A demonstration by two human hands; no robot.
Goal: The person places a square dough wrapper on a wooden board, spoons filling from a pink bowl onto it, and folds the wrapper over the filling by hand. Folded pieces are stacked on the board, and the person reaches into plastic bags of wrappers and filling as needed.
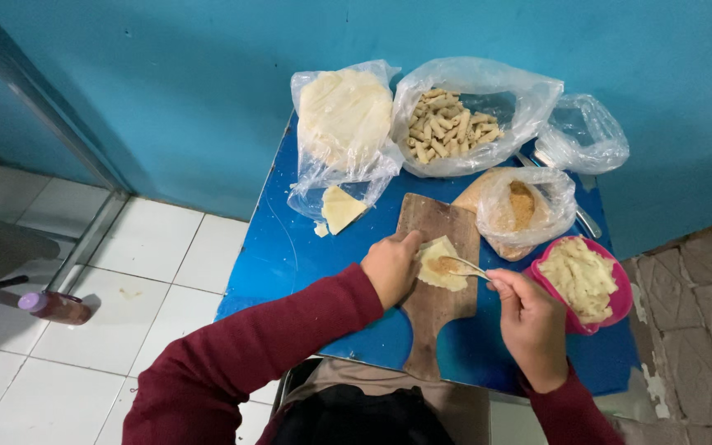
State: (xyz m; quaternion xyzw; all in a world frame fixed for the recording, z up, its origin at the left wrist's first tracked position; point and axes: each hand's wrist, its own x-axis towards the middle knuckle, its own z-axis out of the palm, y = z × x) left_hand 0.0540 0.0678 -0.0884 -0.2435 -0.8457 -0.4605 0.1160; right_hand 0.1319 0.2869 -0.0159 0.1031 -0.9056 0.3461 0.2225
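wrapper [443, 265]: pale square sheet lying flat on the board [434, 284], upper half of it; a dab of brownish filling sits at its centre.
spoon [463, 266]: bowl rests on the wrapper's middle, handle runs right and slightly down into the right hand; long axis roughly left-right.
right hand [531, 320]: just right of the wrapper, fingers closed around the spoon handle, pinch grip.
left hand [391, 265]: touching the wrapper's left edge, thumb pressed on its corner, fingers curled, holding nothing else; this hand is the nearer of the two.
board: wooden, long axis running away from the person, handle end toward them, set mid-bench [290, 255].
pink bowl [588, 283]: right of the board, just beside the right hand, full of pale mash.
crumb bag [521, 210]: behind the bowl, touching the board's far right corner.
rolls bag [463, 124]: far side of the board, well apart; many finished rolls inside.
wrapper stack [345, 124]: bagged, far left of the board; one loose folded sheet [341, 208] near it.
in the way: nothing between either hand and the wrapper.
bottle [55, 306]: on the floor, well left of the bench.
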